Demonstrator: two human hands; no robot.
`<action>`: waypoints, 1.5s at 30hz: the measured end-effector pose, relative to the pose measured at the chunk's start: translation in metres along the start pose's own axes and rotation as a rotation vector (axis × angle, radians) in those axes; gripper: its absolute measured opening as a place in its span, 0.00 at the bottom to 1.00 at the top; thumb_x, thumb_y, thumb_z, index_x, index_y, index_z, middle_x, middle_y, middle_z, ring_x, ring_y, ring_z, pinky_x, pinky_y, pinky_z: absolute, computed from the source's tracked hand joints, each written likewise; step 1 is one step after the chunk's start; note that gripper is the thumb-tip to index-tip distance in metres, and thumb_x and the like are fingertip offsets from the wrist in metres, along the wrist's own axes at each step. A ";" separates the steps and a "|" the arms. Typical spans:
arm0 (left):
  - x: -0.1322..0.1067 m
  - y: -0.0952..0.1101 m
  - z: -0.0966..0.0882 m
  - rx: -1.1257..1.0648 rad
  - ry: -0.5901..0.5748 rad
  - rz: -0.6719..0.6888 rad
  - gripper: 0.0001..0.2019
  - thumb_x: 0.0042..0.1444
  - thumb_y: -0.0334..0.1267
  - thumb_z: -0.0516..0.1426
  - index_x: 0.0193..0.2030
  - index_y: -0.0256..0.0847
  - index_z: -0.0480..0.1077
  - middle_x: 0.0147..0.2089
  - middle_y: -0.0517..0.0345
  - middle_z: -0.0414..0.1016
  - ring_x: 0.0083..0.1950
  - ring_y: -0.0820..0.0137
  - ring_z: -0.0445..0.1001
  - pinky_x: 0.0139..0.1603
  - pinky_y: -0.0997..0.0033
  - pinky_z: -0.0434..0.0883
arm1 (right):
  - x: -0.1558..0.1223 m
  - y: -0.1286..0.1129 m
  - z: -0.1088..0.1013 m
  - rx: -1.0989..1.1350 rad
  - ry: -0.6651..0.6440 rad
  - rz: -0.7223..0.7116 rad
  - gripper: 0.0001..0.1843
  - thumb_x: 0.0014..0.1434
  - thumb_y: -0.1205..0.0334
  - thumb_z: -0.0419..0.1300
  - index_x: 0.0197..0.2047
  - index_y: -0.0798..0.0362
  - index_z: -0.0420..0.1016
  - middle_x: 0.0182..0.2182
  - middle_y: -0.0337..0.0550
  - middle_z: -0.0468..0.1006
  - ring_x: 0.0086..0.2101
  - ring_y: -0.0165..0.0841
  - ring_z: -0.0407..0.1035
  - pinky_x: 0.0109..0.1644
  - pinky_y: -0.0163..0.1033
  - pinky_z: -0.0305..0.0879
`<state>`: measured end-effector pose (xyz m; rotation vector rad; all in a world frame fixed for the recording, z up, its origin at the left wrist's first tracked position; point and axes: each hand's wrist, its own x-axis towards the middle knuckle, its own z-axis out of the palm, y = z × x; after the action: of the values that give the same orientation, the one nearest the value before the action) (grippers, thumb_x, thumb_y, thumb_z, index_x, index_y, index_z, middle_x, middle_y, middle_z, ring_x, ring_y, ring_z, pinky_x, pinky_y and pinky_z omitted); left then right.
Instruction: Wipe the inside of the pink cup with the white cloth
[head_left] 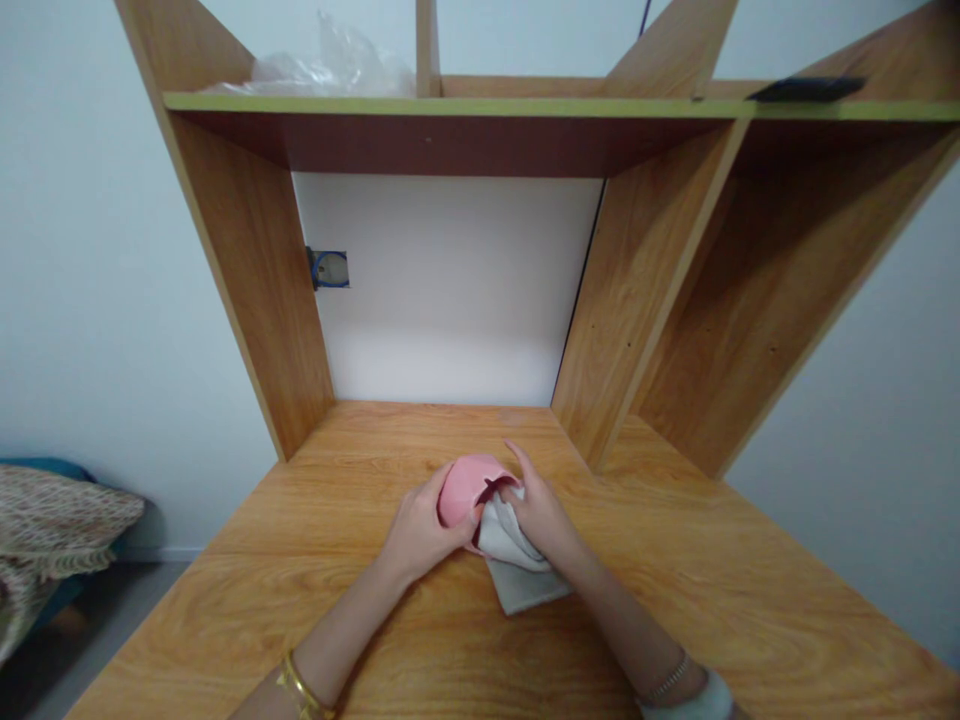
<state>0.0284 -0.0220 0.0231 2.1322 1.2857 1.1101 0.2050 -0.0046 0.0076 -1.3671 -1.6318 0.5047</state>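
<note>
A pink bowl [465, 485] is tilted on its side just above the wooden desk [300, 560], its opening turned toward the right. My left hand [418, 532] grips the bowl's left side and rim. My right hand [541, 515] holds a grey-white cloth [510, 560] pressed against the bowl's opening, with part of the cloth trailing onto the desk below. A gold bangle sits on my left wrist and a thin bracelet on my right.
Wooden side panels [259, 300] and a shelf [450, 105] frame the desk's back alcove. Clear plastic [330, 70] lies on the shelf at left, a dark flat object [806, 89] at right. A patterned fabric [52, 520] shows at the lower left, off the desk.
</note>
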 end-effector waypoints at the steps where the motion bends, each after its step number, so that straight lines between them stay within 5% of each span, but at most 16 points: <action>1: 0.001 0.000 0.000 -0.024 -0.011 -0.012 0.26 0.50 0.46 0.54 0.55 0.39 0.58 0.50 0.50 0.69 0.48 0.61 0.68 0.48 0.64 0.65 | 0.000 0.001 0.001 0.036 0.027 0.018 0.31 0.48 0.65 0.52 0.58 0.53 0.54 0.42 0.48 0.73 0.39 0.38 0.68 0.43 0.42 0.61; 6: 0.002 0.001 0.002 -0.198 -0.037 0.004 0.32 0.50 0.47 0.56 0.59 0.39 0.49 0.58 0.48 0.59 0.55 0.60 0.61 0.53 0.62 0.60 | 0.005 0.005 0.004 0.276 0.196 0.087 0.28 0.45 0.65 0.53 0.52 0.53 0.61 0.45 0.46 0.71 0.41 0.38 0.67 0.48 0.45 0.58; 10: 0.000 0.006 0.007 -0.328 -0.055 0.095 0.36 0.49 0.43 0.58 0.60 0.37 0.43 0.58 0.46 0.57 0.56 0.62 0.60 0.54 0.64 0.58 | 0.007 0.002 0.007 0.355 0.182 0.069 0.23 0.45 0.62 0.54 0.47 0.54 0.63 0.43 0.47 0.72 0.40 0.36 0.67 0.45 0.42 0.62; 16: -0.001 0.008 0.007 -0.208 -0.025 -0.026 0.22 0.49 0.46 0.56 0.47 0.35 0.58 0.34 0.57 0.69 0.31 0.70 0.68 0.31 0.74 0.66 | 0.004 -0.005 0.012 0.393 0.120 0.052 0.30 0.39 0.60 0.60 0.48 0.55 0.61 0.40 0.46 0.73 0.36 0.36 0.69 0.41 0.40 0.64; 20: 0.000 0.006 0.006 -0.136 0.015 -0.078 0.18 0.49 0.46 0.55 0.42 0.35 0.61 0.26 0.61 0.68 0.23 0.74 0.64 0.22 0.78 0.61 | 0.002 -0.008 0.001 0.152 0.050 0.127 0.39 0.42 0.60 0.59 0.57 0.57 0.50 0.25 0.37 0.73 0.24 0.33 0.67 0.29 0.37 0.63; 26: -0.001 0.009 0.005 -0.145 0.011 -0.029 0.20 0.46 0.38 0.57 0.47 0.34 0.60 0.36 0.54 0.71 0.33 0.70 0.70 0.32 0.74 0.67 | 0.003 -0.015 -0.016 -0.098 0.054 0.062 0.37 0.47 0.63 0.55 0.60 0.52 0.47 0.20 0.34 0.70 0.23 0.32 0.66 0.27 0.33 0.58; 33: 0.000 0.009 0.000 -0.154 -0.014 0.000 0.20 0.44 0.36 0.57 0.45 0.35 0.63 0.38 0.53 0.72 0.36 0.67 0.71 0.36 0.72 0.68 | 0.002 -0.015 -0.010 0.028 -0.023 0.055 0.37 0.47 0.65 0.54 0.60 0.55 0.46 0.21 0.34 0.71 0.25 0.32 0.67 0.33 0.36 0.62; 38: 0.001 0.007 -0.002 -0.112 -0.020 0.006 0.20 0.44 0.37 0.58 0.46 0.36 0.64 0.39 0.54 0.72 0.36 0.66 0.70 0.38 0.71 0.68 | 0.001 -0.004 -0.003 0.100 -0.055 0.024 0.31 0.47 0.67 0.52 0.57 0.55 0.53 0.31 0.41 0.74 0.32 0.33 0.69 0.39 0.39 0.63; 45: 0.003 0.008 -0.002 -0.278 -0.026 0.020 0.22 0.53 0.41 0.53 0.53 0.37 0.57 0.49 0.51 0.67 0.47 0.65 0.68 0.47 0.69 0.65 | 0.004 0.008 0.004 0.230 0.096 0.087 0.30 0.46 0.66 0.53 0.54 0.54 0.57 0.37 0.43 0.75 0.35 0.35 0.69 0.41 0.40 0.64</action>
<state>0.0315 -0.0229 0.0310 1.9493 1.0330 1.1895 0.2065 0.0022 0.0012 -1.2738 -1.3947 0.6474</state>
